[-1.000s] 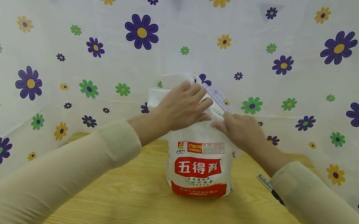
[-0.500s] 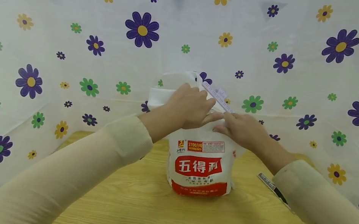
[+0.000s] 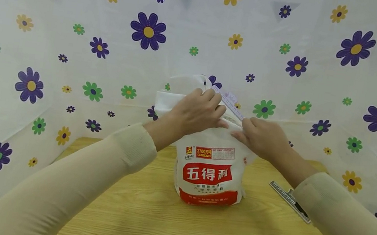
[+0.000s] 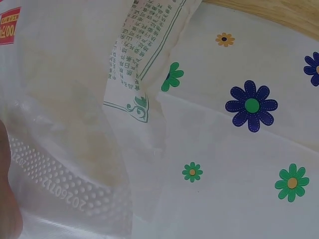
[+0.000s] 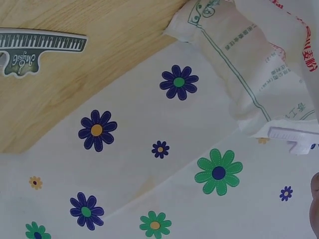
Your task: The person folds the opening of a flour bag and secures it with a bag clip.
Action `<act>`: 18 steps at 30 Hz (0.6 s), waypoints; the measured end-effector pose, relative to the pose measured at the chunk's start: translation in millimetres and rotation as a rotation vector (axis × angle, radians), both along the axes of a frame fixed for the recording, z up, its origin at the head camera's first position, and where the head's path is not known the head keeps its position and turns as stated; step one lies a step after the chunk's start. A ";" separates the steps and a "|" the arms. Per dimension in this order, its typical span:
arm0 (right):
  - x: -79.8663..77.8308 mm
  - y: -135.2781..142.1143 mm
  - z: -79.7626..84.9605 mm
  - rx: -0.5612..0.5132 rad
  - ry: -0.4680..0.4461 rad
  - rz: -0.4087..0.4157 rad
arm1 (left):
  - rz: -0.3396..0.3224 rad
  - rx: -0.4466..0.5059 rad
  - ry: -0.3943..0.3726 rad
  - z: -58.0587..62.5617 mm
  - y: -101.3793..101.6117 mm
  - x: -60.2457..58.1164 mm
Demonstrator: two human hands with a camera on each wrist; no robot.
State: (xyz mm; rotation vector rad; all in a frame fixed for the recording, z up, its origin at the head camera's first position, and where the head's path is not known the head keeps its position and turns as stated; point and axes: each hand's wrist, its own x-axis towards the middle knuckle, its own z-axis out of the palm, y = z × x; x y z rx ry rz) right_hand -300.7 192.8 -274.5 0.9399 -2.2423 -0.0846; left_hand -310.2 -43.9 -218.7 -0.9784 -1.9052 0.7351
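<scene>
A white flour bag (image 3: 207,174) with red printing stands upright on the table in the head view. My left hand (image 3: 198,113) grips its top edge with curled fingers. My right hand (image 3: 263,138) pinches the upper right edge, fingers over it and thumb in front. A lavender clip (image 3: 228,102) with piano-key markings lies along the bag's sloping top, from behind my left fingers to my right fingertips. Between the hands the bag's mouth shows a narrow gap. In the left wrist view, the bag's embossed seam (image 4: 55,181) and green-printed side are close up.
A second piano-key clip (image 3: 290,201), black and white, lies on the wooden table (image 3: 144,223) beside my right forearm. Behind the bag hangs a white sheet (image 3: 194,26) with a flower pattern, which also covers the table's back.
My right hand has shifted slightly right along the bag's edge, and the gap between the hands is wider. My left thumb reached toward the right hand, then drew back. The bag stays in place.
</scene>
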 end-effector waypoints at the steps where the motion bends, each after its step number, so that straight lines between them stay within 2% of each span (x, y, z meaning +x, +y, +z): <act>1: 0.5 1.6 -0.7 -0.005 0.010 -0.001 | -0.002 0.005 0.008 -0.5 -0.4 -0.4; 10: 3.9 28.0 -13.0 -0.050 0.103 -0.003 | -0.030 0.043 -0.027 -2.1 -3.1 -1.7; 18: 3.7 57.5 -28.0 -0.062 0.102 -0.011 | -0.034 0.032 -0.064 -1.2 -3.9 -0.9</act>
